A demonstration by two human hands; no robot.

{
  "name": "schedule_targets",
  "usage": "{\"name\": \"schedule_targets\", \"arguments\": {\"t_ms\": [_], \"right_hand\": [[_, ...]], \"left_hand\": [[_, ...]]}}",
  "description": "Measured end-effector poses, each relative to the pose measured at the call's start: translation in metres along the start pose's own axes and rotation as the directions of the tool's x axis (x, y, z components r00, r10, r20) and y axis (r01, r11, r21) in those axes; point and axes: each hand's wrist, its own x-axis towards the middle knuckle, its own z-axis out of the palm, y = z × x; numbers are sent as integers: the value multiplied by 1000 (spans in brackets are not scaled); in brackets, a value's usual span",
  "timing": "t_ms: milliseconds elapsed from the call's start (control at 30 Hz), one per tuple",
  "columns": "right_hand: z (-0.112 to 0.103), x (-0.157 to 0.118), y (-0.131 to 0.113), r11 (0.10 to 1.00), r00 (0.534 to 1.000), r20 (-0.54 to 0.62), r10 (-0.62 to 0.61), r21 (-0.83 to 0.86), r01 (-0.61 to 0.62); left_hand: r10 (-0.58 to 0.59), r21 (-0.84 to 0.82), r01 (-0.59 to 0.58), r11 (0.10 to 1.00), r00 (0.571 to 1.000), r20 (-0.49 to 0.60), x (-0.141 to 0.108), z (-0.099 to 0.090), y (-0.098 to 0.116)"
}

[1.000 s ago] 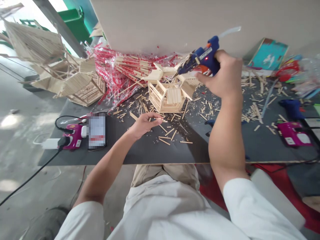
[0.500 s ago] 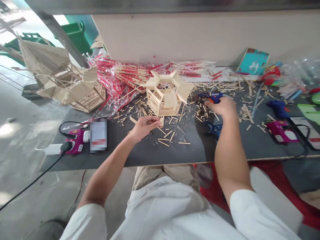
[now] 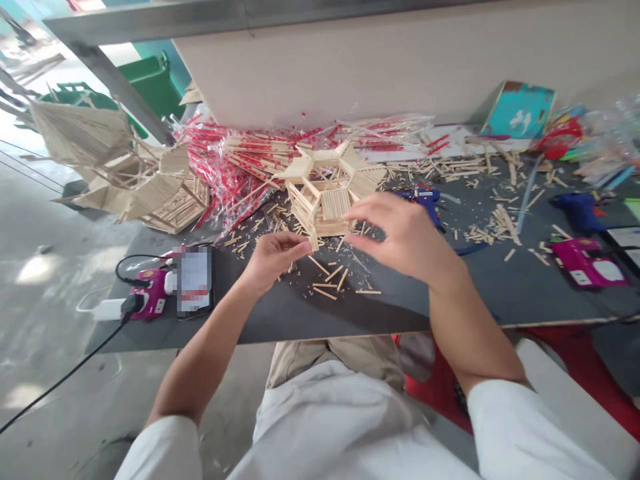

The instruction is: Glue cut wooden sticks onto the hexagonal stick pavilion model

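Observation:
Between the thumb and fingers of my left hand (image 3: 273,262) is a small piece of joined wooden sticks (image 3: 314,241), held upright in front of a wooden stick model (image 3: 336,205). My right hand (image 3: 400,235) is in the air just right of that piece, thumb and fingers apart, with nothing visible between them. It covers part of the model's right side. Behind the right hand a blue glue gun (image 3: 426,196) lies on the table. Short loose sticks (image 3: 330,279) are scattered below the hands.
A larger wooden stick model (image 3: 150,177) stands at the left. Red-and-clear plastic wrappers with sticks (image 3: 240,150) lie along the back. A phone (image 3: 195,280) and a magenta power adapter (image 3: 150,293) are at left. Another blue glue gun (image 3: 577,210) and magenta adapter (image 3: 587,263) are at right.
My right hand has let go of the blue glue gun and moved left, close to my left hand. The left hand still holds the small stick piece. The view has shifted slightly.

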Motion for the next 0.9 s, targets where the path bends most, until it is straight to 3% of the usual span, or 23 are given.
{"name": "schedule_targets", "arguments": {"t_ms": [100, 200, 400, 567, 767, 900], "right_hand": [[16, 11, -18, 994, 985, 133, -106, 54, 100], [33, 14, -11, 993, 982, 149, -115, 38, 110], [50, 6, 7, 994, 993, 64, -101, 36, 98], [55, 7, 13, 998, 996, -67, -66, 4, 66], [58, 13, 17, 1000, 992, -126, -1, 28, 4], [56, 17, 22, 1000, 987, -162, 8, 23, -4]], "left_hand": [[30, 84, -29, 996, 999, -13, -1, 2, 8], [46, 119, -43, 992, 999, -19, 2, 6, 9], [106, 195, -98, 976, 994, -30, 4, 16, 8], [203, 388, -169, 906, 978, -47, 1, 22, 14], [400, 628, -206, 751, 898, -184, 11, 41, 21], [433, 620, -194, 761, 862, -262, 17, 53, 22]]}}
